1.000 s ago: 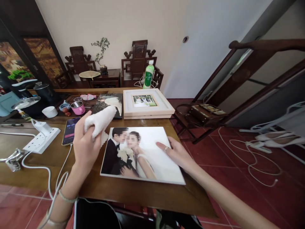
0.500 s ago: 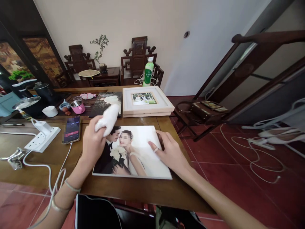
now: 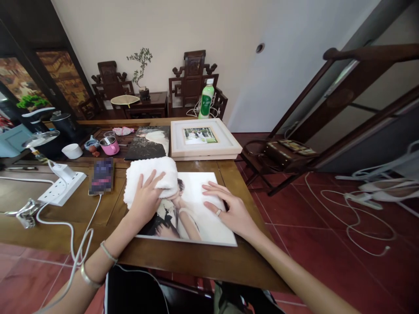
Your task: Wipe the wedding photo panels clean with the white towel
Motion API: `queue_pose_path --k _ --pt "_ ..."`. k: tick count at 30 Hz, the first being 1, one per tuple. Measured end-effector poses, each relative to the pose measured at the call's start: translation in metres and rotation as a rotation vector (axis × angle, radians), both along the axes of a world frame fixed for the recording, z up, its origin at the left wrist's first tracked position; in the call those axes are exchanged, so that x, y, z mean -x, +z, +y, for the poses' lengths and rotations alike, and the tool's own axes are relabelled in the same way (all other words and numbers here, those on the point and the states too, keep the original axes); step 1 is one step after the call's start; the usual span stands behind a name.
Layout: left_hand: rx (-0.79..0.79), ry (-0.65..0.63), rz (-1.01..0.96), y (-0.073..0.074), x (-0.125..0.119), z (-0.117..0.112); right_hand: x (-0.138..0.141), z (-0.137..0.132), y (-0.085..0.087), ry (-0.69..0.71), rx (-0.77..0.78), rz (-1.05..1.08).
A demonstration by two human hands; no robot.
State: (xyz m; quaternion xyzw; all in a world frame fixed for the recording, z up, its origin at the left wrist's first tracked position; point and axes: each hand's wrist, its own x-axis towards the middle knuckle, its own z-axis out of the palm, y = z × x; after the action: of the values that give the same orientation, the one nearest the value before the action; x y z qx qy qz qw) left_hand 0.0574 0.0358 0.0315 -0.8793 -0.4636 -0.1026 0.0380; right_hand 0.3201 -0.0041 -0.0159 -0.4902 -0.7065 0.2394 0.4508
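A folded white cloth (image 3: 149, 168) covers the upper left of a wedding photo panel (image 3: 203, 213) lying on the wooden table. My left hand (image 3: 147, 196) presses down on the cloth from above, fingers spread across it. The two heads at the panel's upper left are mostly hidden by the cloth. On the panel's right side rests my right hand (image 3: 229, 205), wearing a ring, its fingers stretched out and apart over the pale area. The panel's light lower edge faces me.
Behind the panel are a pale framed picture (image 3: 206, 148), a dark photo panel (image 3: 149, 144) and a green bottle (image 3: 206, 100). At left lie a phone (image 3: 101, 175), a white power strip (image 3: 63, 187) with cables, a pink cup (image 3: 109, 146) and a white cup (image 3: 72, 151).
My left hand has lowered the white cloth from above the panel onto its upper left, where the cloth now lies spread wider. My right hand stays on the panel's right side, its fingers shifted slightly.
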Motion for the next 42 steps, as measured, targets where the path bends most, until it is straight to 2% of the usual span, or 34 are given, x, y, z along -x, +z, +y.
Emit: queue_pose_path --k 4,10,13,14,16,22,24,26,28,30,36,38,40,42 --pt "0.021 -0.022 0.048 0.002 0.01 -0.017 0.003 -0.001 -0.002 -0.008 0.034 0.022" --pt "0.013 -0.075 0.054 0.008 0.015 -0.091 0.01 -0.005 -0.003 -0.014 0.056 -0.008" --pt "0.033 -0.116 -0.004 0.011 0.01 -0.109 0.009 -0.005 -0.002 0.01 0.058 -0.055" --pt "0.049 -0.118 -0.017 0.012 0.008 -0.106 0.008 -0.005 -0.001 0.02 0.059 -0.073" --pt "0.083 -0.097 -0.014 0.012 0.007 -0.086 0.007 -0.005 -0.001 0.033 0.056 -0.105" --pt "0.095 0.104 0.092 0.011 0.013 0.014 0.005 -0.006 -0.001 0.042 0.058 -0.123" --pt "0.103 0.094 0.116 0.012 0.016 0.032 0.005 -0.006 -0.001 0.036 0.058 -0.118" --pt "0.137 0.05 0.116 0.013 0.021 0.037 0.006 -0.006 -0.001 0.025 0.058 -0.112" --pt "0.174 0.015 0.103 0.014 0.025 0.027 0.008 -0.006 -0.001 0.016 0.059 -0.109" --pt "0.197 -0.004 0.092 0.015 0.03 0.006 0.01 -0.007 -0.001 0.009 0.058 -0.107" --pt "0.223 -0.135 0.026 0.019 0.038 -0.093 0.012 -0.007 0.0 -0.012 0.038 -0.092" --pt "0.224 -0.18 0.013 0.02 0.035 -0.118 0.012 -0.007 -0.001 -0.017 0.037 -0.102" --pt "0.226 -0.191 0.01 0.021 0.03 -0.13 0.011 -0.007 -0.001 -0.035 0.039 -0.116" --pt "0.227 -0.167 0.006 0.02 0.022 -0.125 0.01 -0.007 -0.003 -0.051 0.037 -0.13"
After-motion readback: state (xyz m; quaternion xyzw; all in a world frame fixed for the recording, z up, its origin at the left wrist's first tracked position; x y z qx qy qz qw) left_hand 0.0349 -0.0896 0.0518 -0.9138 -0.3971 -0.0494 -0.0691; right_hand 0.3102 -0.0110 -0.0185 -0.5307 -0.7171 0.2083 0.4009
